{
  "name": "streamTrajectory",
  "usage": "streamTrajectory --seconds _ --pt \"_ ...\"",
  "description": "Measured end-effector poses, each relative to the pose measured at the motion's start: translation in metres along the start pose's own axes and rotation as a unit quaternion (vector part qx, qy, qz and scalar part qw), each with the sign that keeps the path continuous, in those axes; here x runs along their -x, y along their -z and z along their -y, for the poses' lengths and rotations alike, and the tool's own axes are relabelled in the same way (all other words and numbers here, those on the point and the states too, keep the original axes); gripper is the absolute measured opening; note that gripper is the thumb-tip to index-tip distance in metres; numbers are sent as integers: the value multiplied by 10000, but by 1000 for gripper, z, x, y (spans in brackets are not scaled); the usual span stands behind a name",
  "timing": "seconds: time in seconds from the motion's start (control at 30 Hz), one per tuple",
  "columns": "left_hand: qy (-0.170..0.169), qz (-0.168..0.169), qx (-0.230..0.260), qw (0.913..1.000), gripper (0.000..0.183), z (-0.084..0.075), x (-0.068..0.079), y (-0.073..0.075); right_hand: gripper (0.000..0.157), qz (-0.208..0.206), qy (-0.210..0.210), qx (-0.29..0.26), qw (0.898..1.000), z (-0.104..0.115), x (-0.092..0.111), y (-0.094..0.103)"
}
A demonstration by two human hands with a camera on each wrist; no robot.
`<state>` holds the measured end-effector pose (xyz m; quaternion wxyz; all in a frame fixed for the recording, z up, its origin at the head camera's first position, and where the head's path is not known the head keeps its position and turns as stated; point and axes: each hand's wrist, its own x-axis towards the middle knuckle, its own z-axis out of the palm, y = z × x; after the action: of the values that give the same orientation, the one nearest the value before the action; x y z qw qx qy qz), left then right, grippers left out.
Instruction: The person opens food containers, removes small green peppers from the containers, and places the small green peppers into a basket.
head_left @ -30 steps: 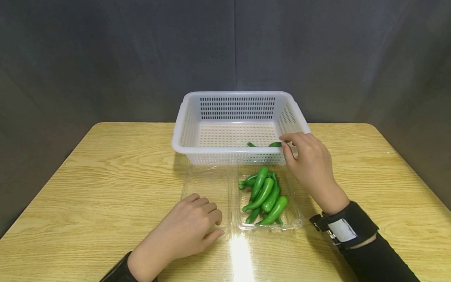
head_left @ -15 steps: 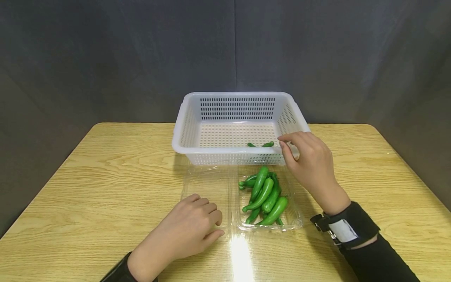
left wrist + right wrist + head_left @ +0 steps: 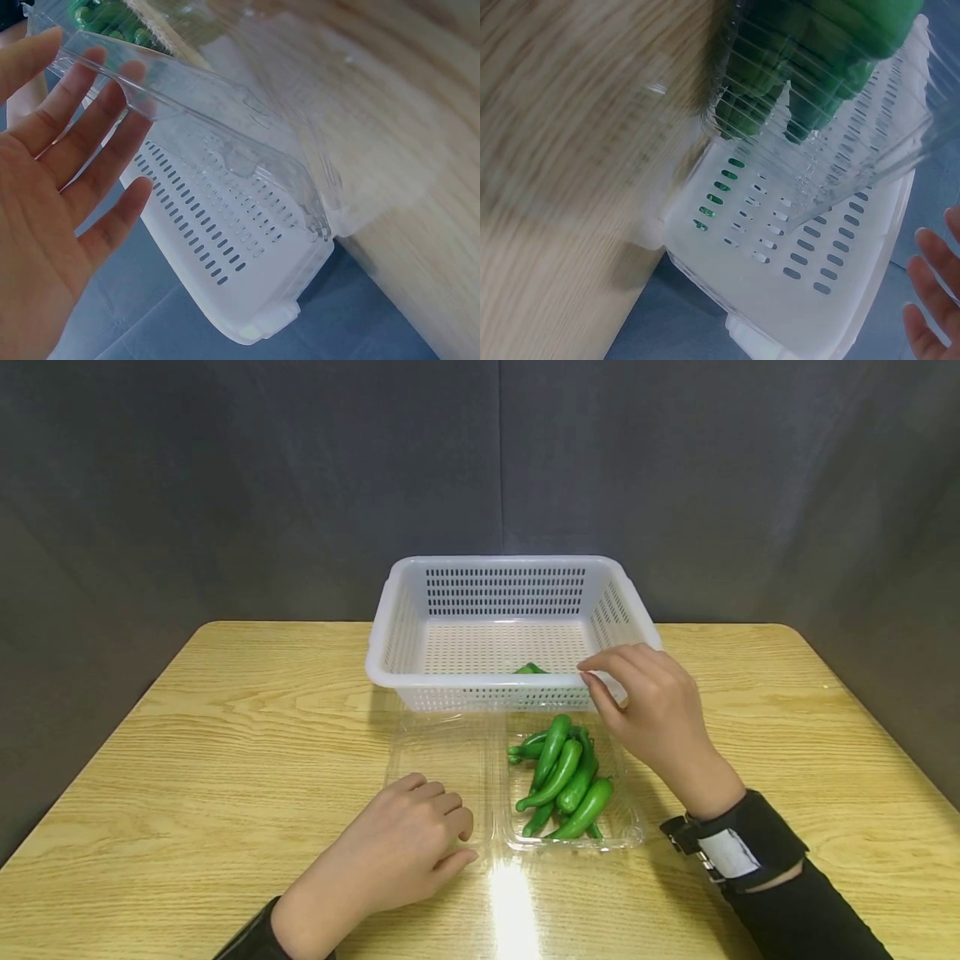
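My left hand (image 3: 405, 843) lies at the near edge of the open clear plastic lid (image 3: 442, 752). In the left wrist view its fingers are extended and spread, with nothing held. My right hand (image 3: 656, 706) is over the front rim of the white basket (image 3: 495, 680), thumb and forefinger curved with their tips close together. No object shows between them, and in the right wrist view its fingertips (image 3: 928, 244) are apart. A pile of green peppers (image 3: 558, 768) lies in the clamshell's right half (image 3: 630, 827). More green peppers (image 3: 531, 668) peek above the basket's rim.
The slotted basket stands behind the clear clamshell, close against its back edge. A wooden table (image 3: 225, 735) carries everything, and a dark grey cloth backdrop (image 3: 300, 485) rises beyond it. Light glares off the tabletop (image 3: 513, 902) in front.
My right hand has shifted slightly left along the basket rim. A pepper seen near its fingertips no longer shows there; more green now shows farther left. My left hand stays put.
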<state>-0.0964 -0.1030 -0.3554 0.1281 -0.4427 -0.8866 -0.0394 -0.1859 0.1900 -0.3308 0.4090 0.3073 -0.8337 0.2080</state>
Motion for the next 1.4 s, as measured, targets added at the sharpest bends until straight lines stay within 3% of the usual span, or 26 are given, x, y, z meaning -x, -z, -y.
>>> streamTrajectory --seconds 0.33,0.7,1.2,1.4 --pt "-3 -15 -2 10000 21 0 0 0 12 375 648 -282 9968 -2 0 -3" --pt "-8 -48 -3 10000 21 1 0 0 22 943 1076 -472 9886 1 2 -6" --pt "1 -31 22 10000 21 0 0 -1 19 1448 1287 -681 9787 0 6 -9" --pt "-25 -73 -34 10000 21 -1 0 -1 20 1959 962 -873 9720 4 7 -9"
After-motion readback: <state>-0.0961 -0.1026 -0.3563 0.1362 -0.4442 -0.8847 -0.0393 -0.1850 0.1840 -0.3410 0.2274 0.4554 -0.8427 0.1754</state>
